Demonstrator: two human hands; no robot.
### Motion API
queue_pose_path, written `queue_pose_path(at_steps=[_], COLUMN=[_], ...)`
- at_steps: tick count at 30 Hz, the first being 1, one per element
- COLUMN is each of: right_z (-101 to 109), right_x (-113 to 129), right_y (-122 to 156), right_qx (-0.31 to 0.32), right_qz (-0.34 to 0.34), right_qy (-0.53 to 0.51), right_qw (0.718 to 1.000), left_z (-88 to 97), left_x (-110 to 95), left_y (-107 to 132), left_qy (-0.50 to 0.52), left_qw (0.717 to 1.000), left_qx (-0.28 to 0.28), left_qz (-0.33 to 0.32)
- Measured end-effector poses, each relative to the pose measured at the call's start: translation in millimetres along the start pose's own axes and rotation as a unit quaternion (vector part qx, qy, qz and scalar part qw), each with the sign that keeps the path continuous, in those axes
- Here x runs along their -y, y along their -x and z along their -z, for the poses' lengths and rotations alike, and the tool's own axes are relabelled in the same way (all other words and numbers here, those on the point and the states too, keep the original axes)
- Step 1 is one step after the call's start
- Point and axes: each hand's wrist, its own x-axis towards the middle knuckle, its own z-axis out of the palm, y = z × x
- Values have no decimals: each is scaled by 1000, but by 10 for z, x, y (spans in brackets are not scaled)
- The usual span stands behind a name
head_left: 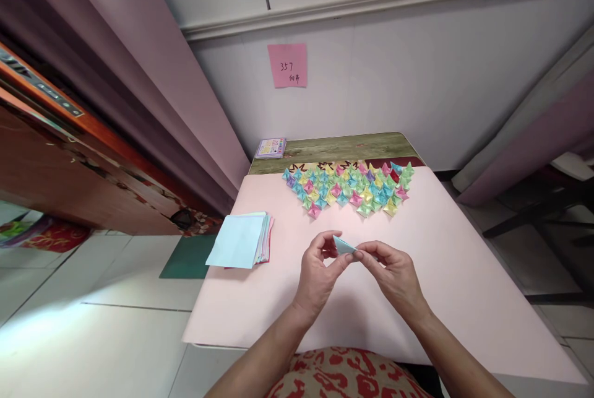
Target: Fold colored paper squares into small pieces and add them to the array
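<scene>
A small folded piece of light blue paper [343, 246] is held up above the table between my two hands. My left hand [320, 268] pinches its left and lower side, with the thumb in front and the fingers behind. At its right corner, my right hand [392, 268] grips with thumb and fingertips. The thumbs nearly meet at the paper's lower edge. Part of the paper is hidden behind the fingers. To the left lies a stack of square paper sheets [237, 240], a light blue one on top. Beyond my hands sit many folded paper pieces [343, 186] in several colours.
The table [445, 299] has a pale pink cover, with a wood-patterned strip [334, 149] at its back. A small printed packet [271, 148] rests at the back left corner. A pink note [288, 65] hangs on the wall. Curtains flank the table, and a wooden door [83, 156] stands left.
</scene>
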Motion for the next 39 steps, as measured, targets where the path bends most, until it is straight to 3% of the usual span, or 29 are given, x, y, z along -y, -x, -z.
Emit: queue_pose_path(at_steps=[7,13,18,21,30,35,39], right_z=[-19,-25,3,10,21,47,88], right_x=[-90,-44,-6,-2,-26,-79,-67], right_y=[-41,-16,-21,-39,-59,-82,-72], right_qx=[58,-18,-27,-23,-12,20,73], right_qz=[-57,-21,84,111,94,67,60], right_qy=[-71,-5,81,95,110,98,112], right_qw=[994,1000,993,989,989,993,989], left_z=[18,-29,-31,-30,-13,-5,16], left_x=[35,47,56,71,114,108,100], left_y=[-36,-19,-33,-36,-7,16,-8], left_qy=[34,69,63,46,-31,-58,-25], left_qw=[994,989,992,992,995,994,995], left_qx=[69,44,48,68,83,88,89], left_qz=[81,121,97,92,51,19,34])
